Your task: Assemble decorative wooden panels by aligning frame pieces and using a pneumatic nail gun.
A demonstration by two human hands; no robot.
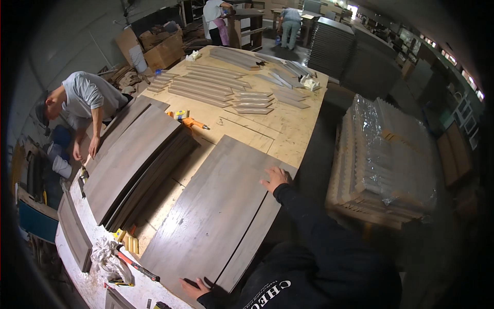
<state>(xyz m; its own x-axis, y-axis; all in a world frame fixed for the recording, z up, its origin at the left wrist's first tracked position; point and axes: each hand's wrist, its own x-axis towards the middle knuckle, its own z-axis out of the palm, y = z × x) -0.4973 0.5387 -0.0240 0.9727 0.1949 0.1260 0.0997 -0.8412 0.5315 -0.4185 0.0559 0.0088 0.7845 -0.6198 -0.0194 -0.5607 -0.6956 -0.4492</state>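
Note:
A large grey-brown wood panel (pixel 211 190) lies flat on the worktable in front of me. A dark straight slit runs along it, setting off a narrower strip (pixel 252 234) on the side nearest my body. My right hand (pixel 278 178) rests at the panel's far right end, fingers spread over its surface by the slit. Down at the near left end, my left hand (pixel 194 288) lies with its fingers apart on the panel, close to the slit's other end. Neither hand is wrapped round anything.
Beyond the panel stands a stack of similar panels (pixel 139 149), with a co-worker (pixel 92 98) bending beside it. Wood strips (pixel 206 82) and an orange power tool (pixel 194 123) lie on the table (pixel 303 134). A white rag (pixel 109 260) sits near-left. Plastic-wrapped stacks (pixel 383 159) stand right.

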